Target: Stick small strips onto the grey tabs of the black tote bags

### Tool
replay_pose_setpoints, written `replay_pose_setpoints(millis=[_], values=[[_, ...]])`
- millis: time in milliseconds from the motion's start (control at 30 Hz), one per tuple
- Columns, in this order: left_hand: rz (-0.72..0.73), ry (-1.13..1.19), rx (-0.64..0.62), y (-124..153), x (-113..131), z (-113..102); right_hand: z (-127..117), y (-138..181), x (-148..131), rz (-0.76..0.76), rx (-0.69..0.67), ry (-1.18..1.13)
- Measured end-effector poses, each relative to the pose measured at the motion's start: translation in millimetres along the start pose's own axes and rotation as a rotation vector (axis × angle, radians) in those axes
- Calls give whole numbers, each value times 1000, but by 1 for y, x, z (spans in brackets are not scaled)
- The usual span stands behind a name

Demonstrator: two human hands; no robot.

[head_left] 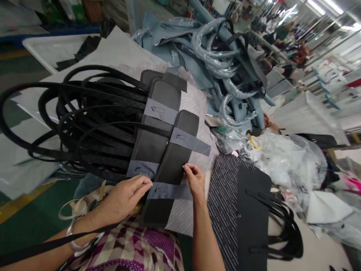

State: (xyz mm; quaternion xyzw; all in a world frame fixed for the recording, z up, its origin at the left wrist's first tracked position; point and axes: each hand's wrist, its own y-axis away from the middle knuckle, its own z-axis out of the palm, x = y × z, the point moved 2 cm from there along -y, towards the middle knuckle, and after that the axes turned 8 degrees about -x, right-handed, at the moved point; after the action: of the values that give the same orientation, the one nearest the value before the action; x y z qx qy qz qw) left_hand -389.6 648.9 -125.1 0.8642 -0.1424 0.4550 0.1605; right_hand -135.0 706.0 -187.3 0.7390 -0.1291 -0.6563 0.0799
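A long dark bag panel [172, 169] lies on top of a stack, with two grey fabric strips across it. My left hand [131, 197] is at its left edge beside the lower grey strip [166, 191], thumb and fingers pressed together; what they pinch, if anything, I cannot make out. Over the panel's right edge, my right hand [196, 180] is closed in a pinch between the lower strip and the upper grey strip [190, 141]. Anything in that pinch is too small to name. Another dark panel [165, 94] with similar strips lies underneath, to the left.
Black straps [96, 109] loop out leftward from the stack. A striped bag piece with black handles [254, 210] lies at right. Behind are blue-grey pieces with plastic-wrapped handles [217, 56], clear plastic [296, 158] and a yellow tape roll [255, 142]. A white bin [56, 49] stands far left.
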Motion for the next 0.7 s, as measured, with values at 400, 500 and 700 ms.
replay_pose_setpoints(millis=[400, 500, 700], values=[[75, 31, -15, 14, -1, 0, -24, -3, -1, -3, 177, 381], [141, 67, -55, 30, 4, -3, 1, 36, -11, -207, 153, 418], [170, 15, -52, 57, 4, -9, 97, 105, -12, -704, -159, 876]])
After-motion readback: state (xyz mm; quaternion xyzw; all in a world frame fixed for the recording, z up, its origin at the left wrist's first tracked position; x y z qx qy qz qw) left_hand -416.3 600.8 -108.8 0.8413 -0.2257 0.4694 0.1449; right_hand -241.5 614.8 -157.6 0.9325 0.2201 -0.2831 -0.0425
